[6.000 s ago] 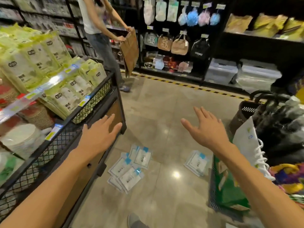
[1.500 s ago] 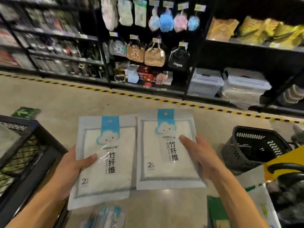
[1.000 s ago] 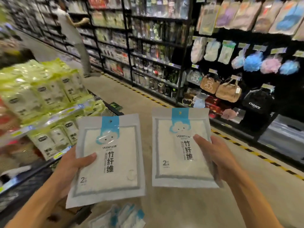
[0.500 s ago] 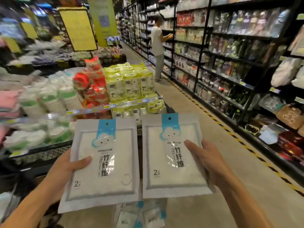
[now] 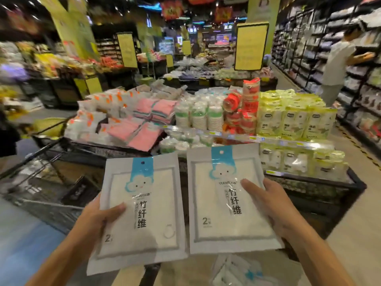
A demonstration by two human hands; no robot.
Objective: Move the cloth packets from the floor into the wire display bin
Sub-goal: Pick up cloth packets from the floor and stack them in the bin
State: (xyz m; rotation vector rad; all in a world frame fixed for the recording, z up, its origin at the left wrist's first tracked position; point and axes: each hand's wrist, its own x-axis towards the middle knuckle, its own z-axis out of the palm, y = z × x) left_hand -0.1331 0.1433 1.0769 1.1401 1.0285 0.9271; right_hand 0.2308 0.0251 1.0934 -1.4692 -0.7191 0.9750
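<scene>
Packets are being held flat, one (image 5: pixel 142 211) gripped in the left hand (image 5: pixel 97 217), one (image 5: pixel 228 201) in the right hand (image 5: pixel 274 205), before the bin (image 5: pixel 309 182) holding pink cloths (image 5: pixel 142 124), cups (image 5: pixel 198 116) and yellow packs (image 5: pixel 294 120).

Both forearms reach forward from the lower corners, bare to the wrist. The left hand (image 5: pixel 97 217) is turned palm-up, thumb laid across the front of what it holds, the other fingers hidden behind it, probably spread underneath as support. The right hand (image 5: pixel 274 207) mirrors it, thumb pressed on top and pointing inward, wrist bent slightly toward the body's midline.
</scene>
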